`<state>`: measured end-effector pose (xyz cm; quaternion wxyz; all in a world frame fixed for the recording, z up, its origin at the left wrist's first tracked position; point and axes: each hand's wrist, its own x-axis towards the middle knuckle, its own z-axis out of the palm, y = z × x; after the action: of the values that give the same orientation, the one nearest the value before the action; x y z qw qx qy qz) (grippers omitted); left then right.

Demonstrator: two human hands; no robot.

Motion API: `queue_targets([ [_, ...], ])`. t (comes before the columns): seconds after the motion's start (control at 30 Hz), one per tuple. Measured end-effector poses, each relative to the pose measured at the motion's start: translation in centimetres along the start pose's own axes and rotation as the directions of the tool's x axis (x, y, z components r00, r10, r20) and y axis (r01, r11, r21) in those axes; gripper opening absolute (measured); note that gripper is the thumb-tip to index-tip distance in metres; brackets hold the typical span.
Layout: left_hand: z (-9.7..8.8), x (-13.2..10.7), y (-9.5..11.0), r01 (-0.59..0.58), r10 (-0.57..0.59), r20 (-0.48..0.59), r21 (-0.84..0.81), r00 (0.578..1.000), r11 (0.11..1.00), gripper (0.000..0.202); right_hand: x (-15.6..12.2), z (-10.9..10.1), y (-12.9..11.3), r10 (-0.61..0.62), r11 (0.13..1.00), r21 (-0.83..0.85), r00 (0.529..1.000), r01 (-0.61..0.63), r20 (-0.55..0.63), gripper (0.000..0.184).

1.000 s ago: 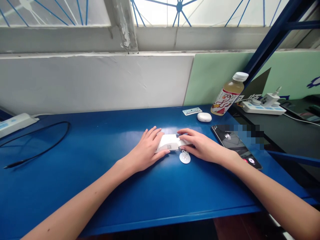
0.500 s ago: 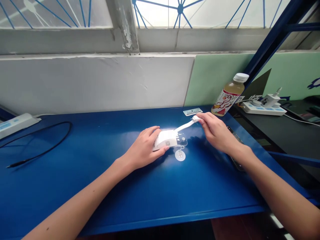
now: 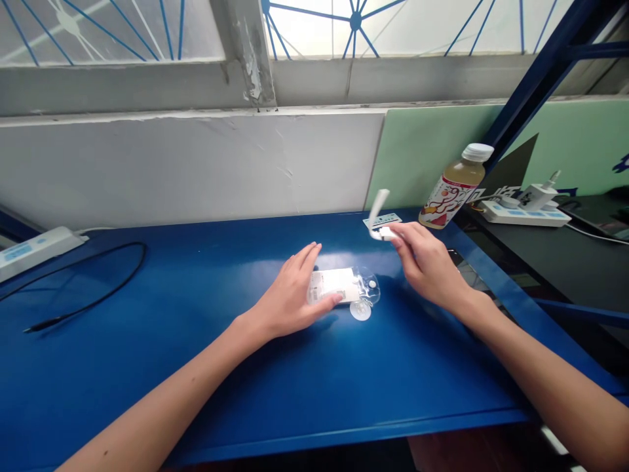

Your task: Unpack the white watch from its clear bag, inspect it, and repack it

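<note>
A clear plastic pouch (image 3: 371,278) with a white printed card in it lies on the blue table. A round clear disc like a suction cup (image 3: 360,310) hangs at its near right edge. My left hand (image 3: 299,288) is at the pouch's left end, fingers stretched out and apart, the thumb lying along its near edge. To the right, my right hand (image 3: 427,259) pinches the blocky end of a white bent strip (image 3: 377,208), possibly a short cable, above the table. Its loose end points up, apart from the pouch.
Behind my right hand stand a drink bottle (image 3: 455,187) and a small card (image 3: 392,219). A dark phone (image 3: 459,259) lies partly under my right forearm. Power strips (image 3: 528,214) sit at both sides. A black cable (image 3: 88,303) curves across the left of the table.
The white strip has come away from the pouch and now sticks up from my right hand. My left fingers have straightened, and the pouch lies slightly farther right.
</note>
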<state>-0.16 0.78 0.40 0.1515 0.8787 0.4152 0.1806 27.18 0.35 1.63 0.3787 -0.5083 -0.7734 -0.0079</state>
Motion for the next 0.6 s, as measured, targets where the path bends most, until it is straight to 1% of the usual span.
queue_targets([
  [0.07,-0.2,0.0,0.2,0.014,-0.019,-0.135,-0.041,0.991,0.999,0.076,-0.3,0.4,-0.4,-0.043,0.999,0.018,0.998,0.042,0.052,0.03],
  [0.13,-0.3,-0.1,0.7,-0.016,0.008,-0.29,-0.027,0.957,1.0,0.067,-0.7,0.7,-1.0,-0.1,0.995,0.029,0.991,0.097,0.094,0.03],
  [0.2,-0.3,-0.2,1.3,-0.099,0.11,-0.398,0.046,0.911,0.994,0.062,-1.1,0.9,-1.9,-0.166,0.985,0.056,0.978,0.161,0.122,0.03],
  [0.23,-0.2,-0.2,1.6,-0.149,0.173,-0.416,0.089,0.893,0.985,0.058,-1.3,0.9,-2.4,-0.193,0.98,0.077,0.973,0.184,0.124,0.029],
  [0.3,0.0,-0.3,2.1,-0.222,0.267,-0.415,0.156,0.87,0.963,0.049,-1.7,1.1,-3.5,-0.228,0.967,0.135,0.968,0.214,0.1,0.027],
  [0.33,0.1,-0.3,2.3,-0.24,0.29,-0.403,0.171,0.868,0.956,0.044,-1.8,1.1,-4.0,-0.232,0.961,0.172,0.97,0.217,0.076,0.026],
  [0.4,0.2,-0.4,2.6,-0.262,0.301,-0.376,0.153,0.876,0.953,0.032,-1.9,1.0,-4.8,-0.201,0.947,0.258,0.98,0.191,0.011,0.021],
  [0.43,0.3,-0.4,2.7,-0.271,0.295,-0.36,0.114,0.885,0.956,0.027,-1.7,0.9,-5.1,-0.161,0.939,0.301,0.986,0.164,-0.034,0.018],
  [0.5,0.1,-0.4,3.0,-0.276,0.249,-0.342,-0.035,0.906,0.96,0.023,-0.8,0.7,-5.6,-0.037,0.916,0.392,0.993,0.079,-0.114,0.012],
  [0.53,-0.1,-0.4,3.2,-0.268,0.209,-0.329,-0.145,0.921,0.952,0.023,-0.1,0.6,-5.9,0.045,0.895,0.446,0.99,0.021,-0.137,0.012],
  [0.57,-0.3,-0.4,3.5,-0.23,0.135,-0.325,-0.275,0.936,0.934,0.025,0.7,0.5,-6.2,0.13,0.847,0.53,0.983,-0.042,-0.13,0.016],
  [0.6,-0.5,-0.3,3.8,-0.163,0.049,-0.272,-0.415,0.961,0.895,0.026,1.6,0.6,-6.5,0.195,0.771,0.63,0.976,-0.093,-0.094,0.021],
])
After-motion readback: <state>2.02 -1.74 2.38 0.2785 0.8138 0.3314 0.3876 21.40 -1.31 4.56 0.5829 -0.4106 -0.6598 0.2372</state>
